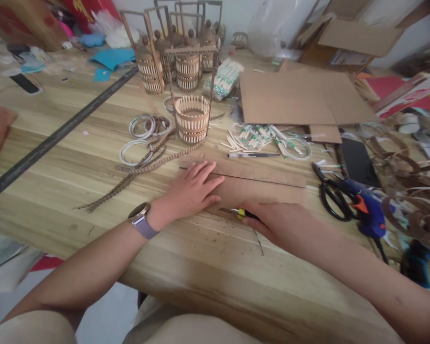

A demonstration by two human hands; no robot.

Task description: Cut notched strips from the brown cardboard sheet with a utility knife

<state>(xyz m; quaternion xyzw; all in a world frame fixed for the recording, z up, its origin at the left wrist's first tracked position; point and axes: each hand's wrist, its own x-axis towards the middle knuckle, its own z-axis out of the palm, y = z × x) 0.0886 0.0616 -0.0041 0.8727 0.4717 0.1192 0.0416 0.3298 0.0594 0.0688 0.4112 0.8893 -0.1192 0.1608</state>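
Note:
A flat piece of brown cardboard (pixel 268 190) lies on the wooden table, crossed by a long dark line or slit near its far edge. My left hand (pixel 197 187) rests flat on its left end, fingers spread, with a watch on the wrist. In my right hand (pixel 272 217) is a yellow and black utility knife (pixel 241 213), its blade pointing left over the near edge of the cardboard. Whether the blade touches the cardboard I cannot tell. Beyond my left hand stands a small round basket (pixel 192 119) made of sticks and cardboard strips, with a tall handle.
Several lidded stick lanterns (pixel 188 71) stand at the back. Tape rolls (pixel 136 152) and corrugated strips (pixel 129 179) lie left. A pen (pixel 253 155), scissors (pixel 333 198), a blue glue gun (pixel 370 210) and a phone (pixel 358 162) lie right, below stacked cardboard sheets (pixel 294 98).

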